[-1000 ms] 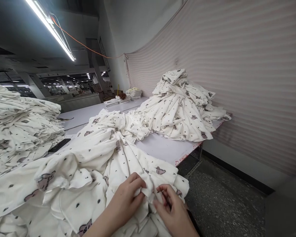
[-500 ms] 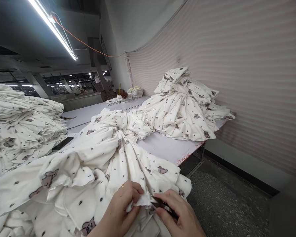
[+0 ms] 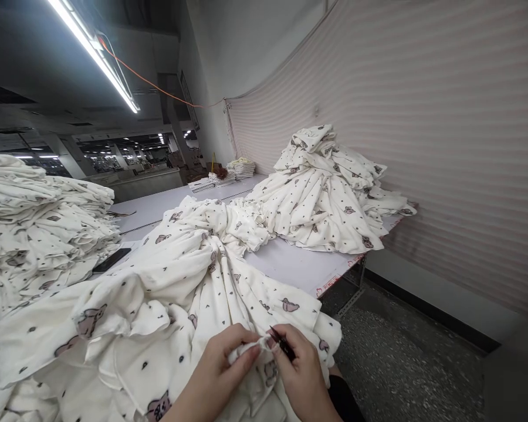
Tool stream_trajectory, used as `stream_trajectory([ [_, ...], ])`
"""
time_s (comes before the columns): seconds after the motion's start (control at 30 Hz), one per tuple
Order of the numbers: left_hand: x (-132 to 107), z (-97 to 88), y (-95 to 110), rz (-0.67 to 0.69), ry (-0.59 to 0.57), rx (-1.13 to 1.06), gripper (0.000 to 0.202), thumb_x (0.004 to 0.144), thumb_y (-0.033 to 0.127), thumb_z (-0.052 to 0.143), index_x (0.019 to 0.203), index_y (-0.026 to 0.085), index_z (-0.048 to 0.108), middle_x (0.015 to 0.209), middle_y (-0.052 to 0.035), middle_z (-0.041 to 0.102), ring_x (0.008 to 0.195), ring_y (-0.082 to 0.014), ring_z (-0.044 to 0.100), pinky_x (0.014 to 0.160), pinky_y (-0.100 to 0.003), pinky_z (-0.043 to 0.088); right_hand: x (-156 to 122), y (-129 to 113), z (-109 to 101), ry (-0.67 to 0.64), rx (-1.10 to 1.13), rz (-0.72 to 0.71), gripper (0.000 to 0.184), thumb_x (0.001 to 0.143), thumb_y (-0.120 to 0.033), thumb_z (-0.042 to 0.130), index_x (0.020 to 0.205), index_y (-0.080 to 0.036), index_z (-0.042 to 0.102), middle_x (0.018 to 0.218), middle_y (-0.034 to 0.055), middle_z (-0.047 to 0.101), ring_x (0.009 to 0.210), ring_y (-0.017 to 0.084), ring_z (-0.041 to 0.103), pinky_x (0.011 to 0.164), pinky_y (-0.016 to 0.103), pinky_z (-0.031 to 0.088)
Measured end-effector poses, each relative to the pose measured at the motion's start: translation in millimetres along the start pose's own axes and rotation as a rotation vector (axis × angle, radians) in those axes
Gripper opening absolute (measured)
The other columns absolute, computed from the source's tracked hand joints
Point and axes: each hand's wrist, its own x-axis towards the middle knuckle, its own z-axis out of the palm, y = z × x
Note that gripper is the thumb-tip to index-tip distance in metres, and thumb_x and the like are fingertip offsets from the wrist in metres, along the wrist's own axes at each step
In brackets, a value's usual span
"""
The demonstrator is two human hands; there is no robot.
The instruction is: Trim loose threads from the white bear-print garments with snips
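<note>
A white garment [image 3: 180, 293] printed with small hearts and grey-pink bears lies bunched on the table in front of me. My left hand [image 3: 222, 372] pinches a fold of its fabric at the near edge. My right hand [image 3: 301, 375] is closed on a small dark tool [image 3: 282, 346], thin and pointed like thread snips, with its tip at the pinched fold. Both hands meet at the same spot of cloth.
A heap of the same printed garments [image 3: 325, 193] lies at the table's far right against the striped wall. A folded stack [image 3: 39, 217] rises on the left, with a black phone [image 3: 111, 259] beside it. The white table's edge [image 3: 334, 281] drops to a speckled floor on the right.
My right hand turned and rose, bringing the dark tool's tip up to the fold. The left hand shifted its pinch slightly on the fabric.
</note>
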Motion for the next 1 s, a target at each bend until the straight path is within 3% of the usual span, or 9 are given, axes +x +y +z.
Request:
stream_trajectory([
  [0.13,5.3,4.9,-1.8,-0.170,0.141,-0.099,0.024,0.085,0.041,0.055,0.078,0.019,0.063,0.077,-0.0023,0.067,0.078,-0.0213,0.061,0.072,-0.027,0.046,3.9,2.3,5.5,0.074,0.134,0.093,0.018,0.090,-0.029,0.052,0.104,-0.020,0.060,0.096,0.0070,0.070,0.090,0.021,0.067,0.073,0.024,0.053],
  [0.3,5.7,12.5,-4.3,-0.237,0.242,-0.178,0.026,0.080,0.045,0.060,0.079,0.019,0.066,0.076,-0.0024,0.070,0.076,-0.0220,0.061,0.072,-0.028,0.048,-3.2,-3.3,-1.7,0.013,0.070,-0.044,0.019,0.083,-0.029,0.060,0.100,-0.022,0.066,0.088,0.0044,0.069,0.082,0.020,0.067,0.071,0.025,0.053],
  [0.47,5.3,13.3,1.9,-0.164,0.217,-0.102,0.023,0.081,0.041,0.059,0.081,0.019,0.068,0.082,-0.0038,0.072,0.080,-0.0228,0.064,0.075,-0.029,0.048,0.2,-7.8,-5.4,0.020,-0.072,-0.064,0.023,0.088,-0.027,0.054,0.105,-0.023,0.069,0.092,0.0059,0.071,0.084,0.021,0.068,0.071,0.026,0.052],
  [0.73,11.0,10.4,6.2,-0.240,0.143,-0.100,0.028,0.080,0.045,0.059,0.080,0.019,0.068,0.081,-0.0031,0.072,0.081,-0.0235,0.064,0.076,-0.029,0.049,-3.1,-9.9,-9.8,0.055,-0.246,-0.103,0.028,0.092,-0.030,0.047,0.109,-0.023,0.068,0.090,0.0070,0.072,0.078,0.024,0.068,0.065,0.029,0.052],
  [0.9,12.5,15.0,1.7,-0.190,0.109,-0.093,0.027,0.081,0.037,0.060,0.101,0.021,0.068,0.090,-0.0034,0.070,0.084,-0.0219,0.063,0.077,-0.029,0.049,4.2,-9.8,-18.5,0.035,-0.061,-0.009,0.024,0.090,-0.033,0.052,0.094,-0.022,0.073,0.086,0.0065,0.073,0.079,0.023,0.068,0.067,0.028,0.051],
  [1.0,14.7,16.2,2.1,-0.178,0.052,-0.151,0.021,0.083,0.036,0.058,0.096,0.022,0.070,0.099,-0.0040,0.071,0.098,-0.0236,0.062,0.088,-0.030,0.046,10.7,-5.0,-22.7,-0.040,0.189,0.167,0.029,0.087,-0.041,0.057,0.083,-0.019,0.075,0.075,0.0063,0.072,0.074,0.022,0.067,0.067,0.028,0.052],
])
